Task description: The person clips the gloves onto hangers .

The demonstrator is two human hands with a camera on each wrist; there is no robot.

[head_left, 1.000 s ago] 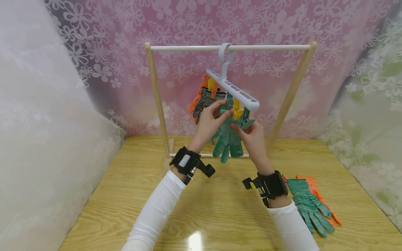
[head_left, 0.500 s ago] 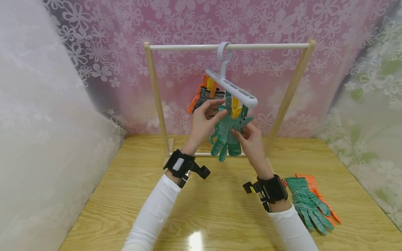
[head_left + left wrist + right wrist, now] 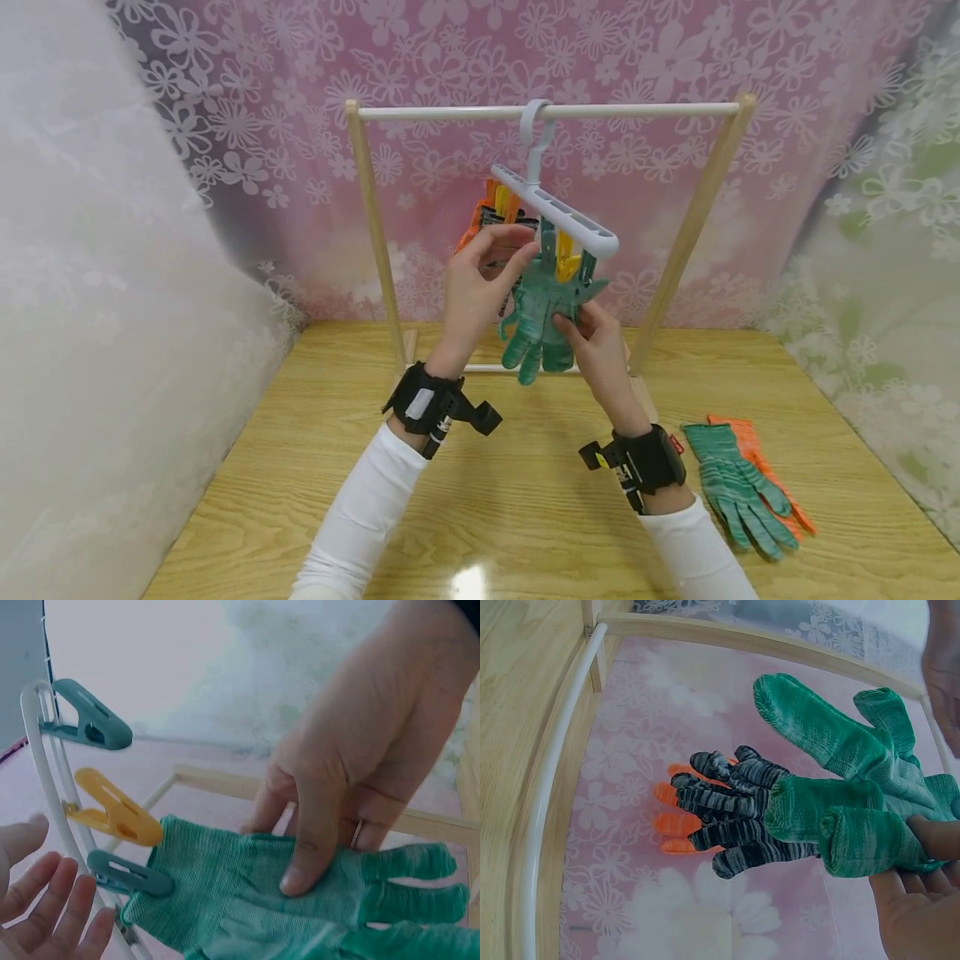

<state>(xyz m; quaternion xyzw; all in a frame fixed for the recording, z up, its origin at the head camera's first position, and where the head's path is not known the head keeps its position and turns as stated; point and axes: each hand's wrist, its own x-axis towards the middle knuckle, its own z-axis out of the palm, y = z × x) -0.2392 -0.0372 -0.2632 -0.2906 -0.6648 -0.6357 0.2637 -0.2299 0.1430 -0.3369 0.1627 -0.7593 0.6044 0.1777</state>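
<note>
A green knitted glove [image 3: 546,312] hangs fingers down from the white hanger [image 3: 558,212], its cuff caught in a teal clip [image 3: 131,874]. My right hand [image 3: 600,342] pinches the glove's palm, thumb on the near face, as the left wrist view shows. Just left of the cuff is my left hand [image 3: 476,287]; its fingers [image 3: 67,907] are relaxed and hold nothing, close to the teal clip. A yellow clip [image 3: 116,806] has its tip at the cuff's corner; whether it grips the fabric I cannot tell. Another teal clip [image 3: 94,720] hangs without a glove.
Black-and-grey gloves [image 3: 735,802] and an orange glove [image 3: 679,821] hang at the hanger's far end. The hanger hooks over the white rod [image 3: 645,110] of a wooden-legged rack. On the table's right lie a green glove [image 3: 738,483] and an orange glove [image 3: 753,442].
My left hand has come off the teal clip and drawn back to the left. The right hand has slid slightly lower, still pinching the green glove.
</note>
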